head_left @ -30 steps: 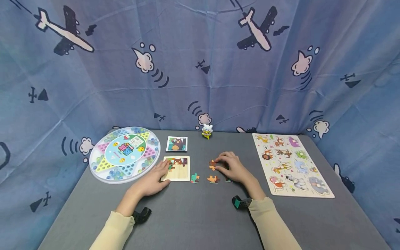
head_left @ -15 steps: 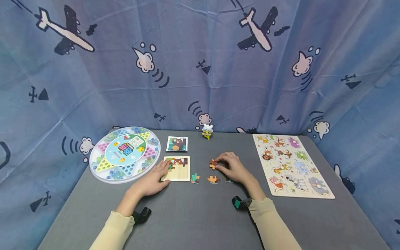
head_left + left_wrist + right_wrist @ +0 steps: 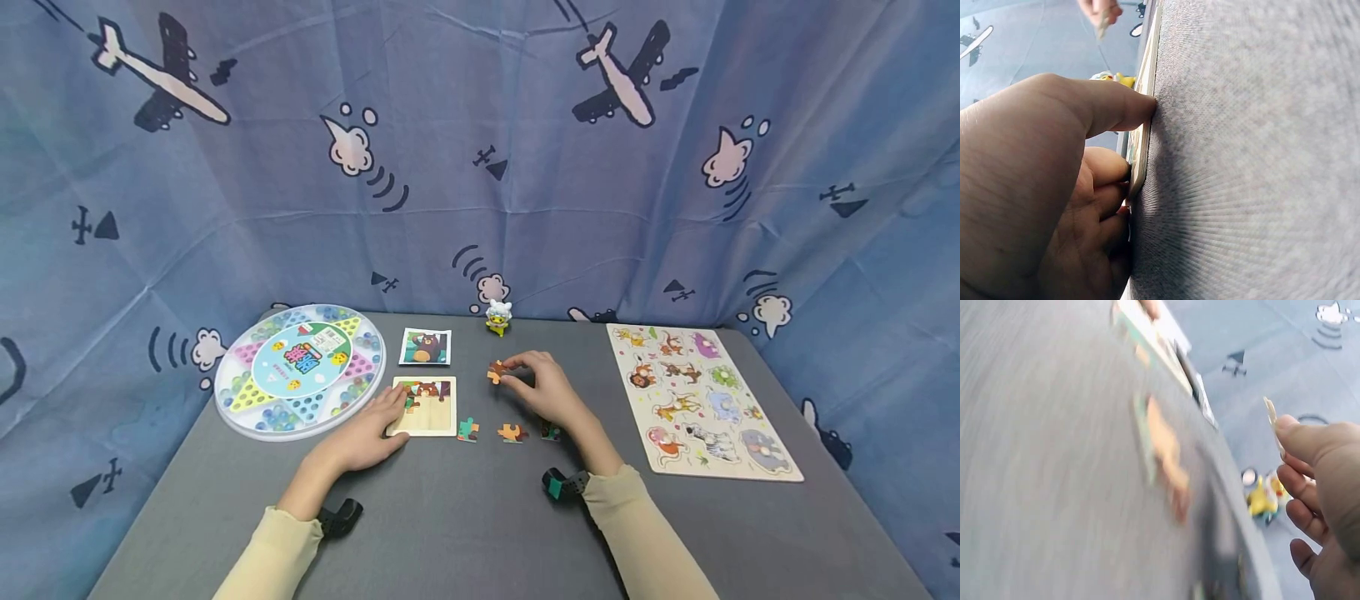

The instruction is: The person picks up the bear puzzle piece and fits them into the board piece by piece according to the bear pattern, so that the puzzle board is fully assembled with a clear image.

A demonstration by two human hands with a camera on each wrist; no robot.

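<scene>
My left hand (image 3: 369,430) rests along the left side of a small wooden puzzle board (image 3: 441,417), its fingers lying at that edge. In the left wrist view the thumb (image 3: 1125,107) presses against the board's near edge. Part of a bear picture fills the board's upper side; bare wood shows below. My right hand (image 3: 551,390) pinches a brown-and-orange puzzle piece (image 3: 495,372) between thumb and fingers, raised off the table. Three loose pieces lie in a row nearer me: a green one (image 3: 468,430), an orange one (image 3: 512,432) and a dark one (image 3: 551,431).
A bear picture card (image 3: 425,347) lies behind the board. At left is a round marble game board (image 3: 300,371); at right, an animal puzzle board (image 3: 701,400). A small figurine (image 3: 498,317) stands at the back edge before the patterned curtain (image 3: 480,167).
My right hand has lifted the brown-and-orange piece from the table and moved it a little left and away from me. The dark piece is now uncovered. My left hand stays put.
</scene>
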